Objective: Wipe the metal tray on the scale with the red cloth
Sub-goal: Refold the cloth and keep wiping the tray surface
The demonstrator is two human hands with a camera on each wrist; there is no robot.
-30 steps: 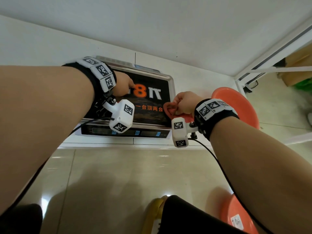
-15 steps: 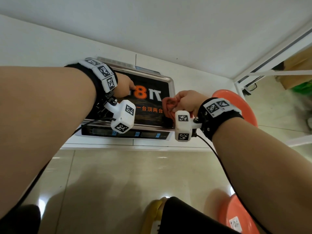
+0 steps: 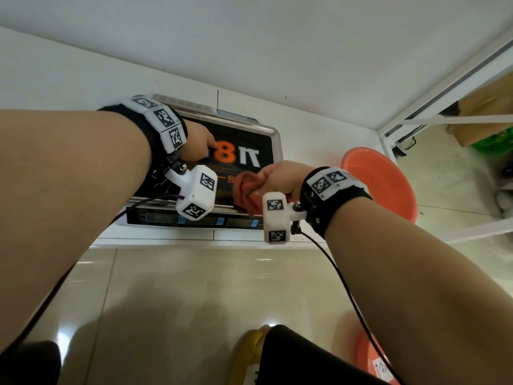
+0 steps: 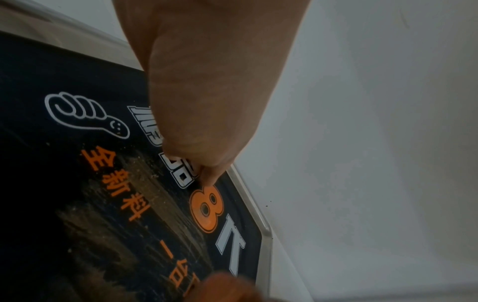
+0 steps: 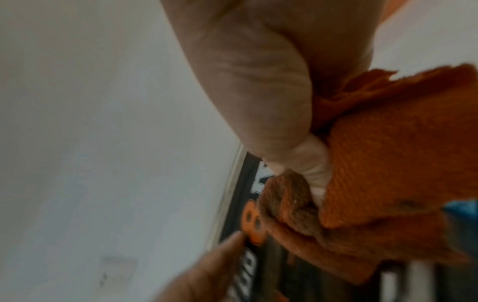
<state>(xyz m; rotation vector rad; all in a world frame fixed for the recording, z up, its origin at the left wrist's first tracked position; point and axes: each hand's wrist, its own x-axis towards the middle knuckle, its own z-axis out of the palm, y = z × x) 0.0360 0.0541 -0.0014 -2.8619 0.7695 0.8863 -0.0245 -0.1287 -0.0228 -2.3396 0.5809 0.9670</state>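
Note:
The metal tray [image 3: 278, 140] sits on the scale [image 3: 194, 219] and carries a black film with an orange 8. My left hand [image 3: 198, 144] presses a fingertip on the film just left of the 8, seen close in the left wrist view [image 4: 207, 102]. My right hand [image 3: 280, 177] grips the bunched red cloth [image 3: 245, 190] and holds it against the tray's front right part. In the right wrist view the thumb pinches the cloth [image 5: 375, 163] beside the tray's rim [image 5: 232, 183]. A brownish smear [image 4: 116, 204] lies across the film.
The scale stands on a white shelf [image 3: 166, 237] against a white wall. An orange basin [image 3: 383, 184] sits to the right of the scale, and a white rack frame [image 3: 444, 120] stands beyond it. Below are the tiled floor [image 3: 194, 301] and another orange tub [image 3: 372, 357].
My right hand has slid the red cloth leftwards along the front of the tray. The left hand has stayed pressing near the 8.

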